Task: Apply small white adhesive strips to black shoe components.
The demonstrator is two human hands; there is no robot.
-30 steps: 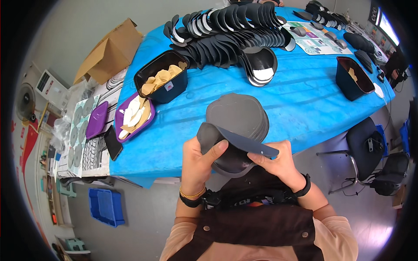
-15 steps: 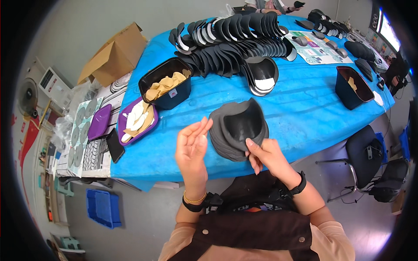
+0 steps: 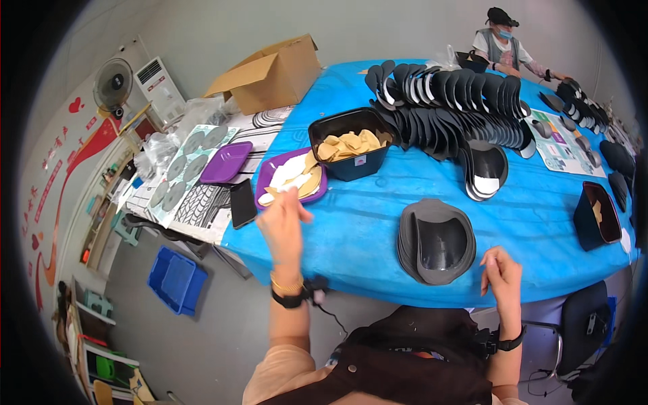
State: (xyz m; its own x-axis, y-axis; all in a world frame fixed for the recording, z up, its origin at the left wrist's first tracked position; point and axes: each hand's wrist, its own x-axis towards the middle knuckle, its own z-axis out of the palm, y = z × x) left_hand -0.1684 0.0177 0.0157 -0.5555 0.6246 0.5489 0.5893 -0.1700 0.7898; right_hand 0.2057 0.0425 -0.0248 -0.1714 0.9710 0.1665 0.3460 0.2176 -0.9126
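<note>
A stack of dark grey curved foam-like pieces (image 3: 442, 246) lies near the table's front edge, its glossy black hollow facing up. My right hand (image 3: 501, 273) is just to the right of it, apart from it, with loosely bent fingers and nothing in them. At the near edge of a purple tray (image 3: 318, 194), my left hand (image 3: 282, 226) has its fingers raised and its thumb out to the side. White and tan flat pieces (image 3: 291, 174) lie in that tray. Whether my left fingertips touch them is hidden by the hand.
A black bin (image 3: 351, 167) of tan pieces stands behind the tray. Rows of black curved pieces (image 3: 459, 101) fill the back, with a smaller stack (image 3: 487, 165) before them. Another bin (image 3: 587, 226) stands at right. A phone (image 3: 242, 204) lies left; a co-worker (image 3: 506, 47) is at the far side.
Both hands have left the grey stack, which now lies on the table. My left hand has moved left to the purple tray, my right hand aside to the right. The view has turned left.
</note>
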